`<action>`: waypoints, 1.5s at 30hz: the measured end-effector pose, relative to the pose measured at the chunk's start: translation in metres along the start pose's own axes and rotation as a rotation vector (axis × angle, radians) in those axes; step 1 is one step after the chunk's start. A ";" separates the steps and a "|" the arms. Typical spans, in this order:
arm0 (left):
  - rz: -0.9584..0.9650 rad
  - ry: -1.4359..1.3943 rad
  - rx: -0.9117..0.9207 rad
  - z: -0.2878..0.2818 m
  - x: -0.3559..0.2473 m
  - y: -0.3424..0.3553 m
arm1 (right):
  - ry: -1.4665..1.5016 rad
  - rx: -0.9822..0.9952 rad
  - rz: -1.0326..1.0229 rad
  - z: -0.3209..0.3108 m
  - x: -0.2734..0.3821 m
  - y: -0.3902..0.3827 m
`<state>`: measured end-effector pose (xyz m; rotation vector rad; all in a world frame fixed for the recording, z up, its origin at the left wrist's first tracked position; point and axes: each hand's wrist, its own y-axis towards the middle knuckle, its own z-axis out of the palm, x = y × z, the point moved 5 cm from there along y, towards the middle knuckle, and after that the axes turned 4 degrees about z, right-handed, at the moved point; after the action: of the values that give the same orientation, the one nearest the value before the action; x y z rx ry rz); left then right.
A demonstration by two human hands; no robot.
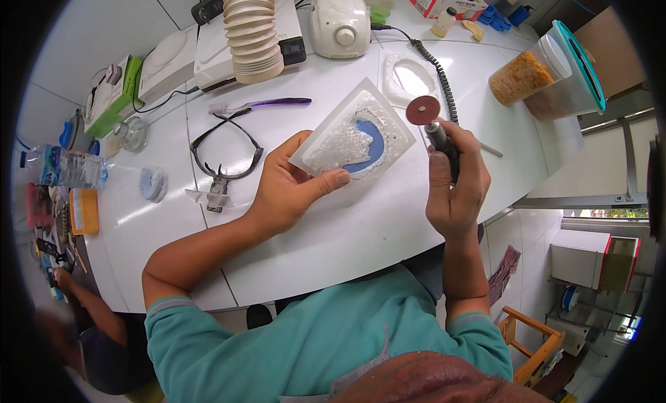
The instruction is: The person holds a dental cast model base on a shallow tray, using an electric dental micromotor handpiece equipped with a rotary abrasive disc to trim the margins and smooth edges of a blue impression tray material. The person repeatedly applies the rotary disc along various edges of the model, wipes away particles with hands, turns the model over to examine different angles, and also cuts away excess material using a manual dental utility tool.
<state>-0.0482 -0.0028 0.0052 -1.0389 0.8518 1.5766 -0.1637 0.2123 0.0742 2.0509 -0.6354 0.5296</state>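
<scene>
My left hand (295,184) grips a square, clear plastic sheet (320,139) by its lower left edge, the thumb pressed over its front. The sheet carries a raised, bumpy horseshoe form like a dental arch, with a blue patch (375,140) inside it. To the right, my right hand (461,184) is closed round a black rotary handpiece (444,149), held upright. A round reddish-brown cutting disc (422,110) sits on its tip, just right of the sheet and apart from it. Behind the disc lies another clear sheet (393,90) with a rounded opening.
A white control box (340,28) with a coiled cord (447,90) stands at the back, beside a ribbed hose (253,38). Black-framed glasses (257,158), a purple-handled brush (281,102) and a pale dental model (152,183) lie left. Tubs (520,80) stand right; a co-worker's arm (94,299) shows lower left.
</scene>
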 end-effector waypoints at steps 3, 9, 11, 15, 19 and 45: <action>-0.070 -0.088 -0.015 -0.002 0.007 0.002 | -0.022 0.048 -0.025 0.012 0.006 0.000; -0.132 -0.176 -0.091 -0.002 0.019 0.001 | -0.104 0.176 0.120 0.035 0.004 -0.007; -0.131 -0.189 -0.088 -0.001 0.019 0.000 | -0.105 0.195 0.136 0.040 0.004 -0.007; -0.192 -0.426 -0.085 -0.001 0.015 0.001 | -0.085 0.200 0.135 0.046 0.002 -0.007; -0.213 -0.430 -0.072 -0.008 0.022 0.002 | -0.106 0.202 0.136 0.045 0.002 -0.006; -0.235 0.233 0.003 -0.012 0.006 0.009 | -0.166 0.318 0.227 0.027 0.014 -0.018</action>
<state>-0.0548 -0.0133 -0.0044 -1.2888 0.8524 1.2740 -0.1379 0.1943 0.0574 2.3529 -0.9404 0.6279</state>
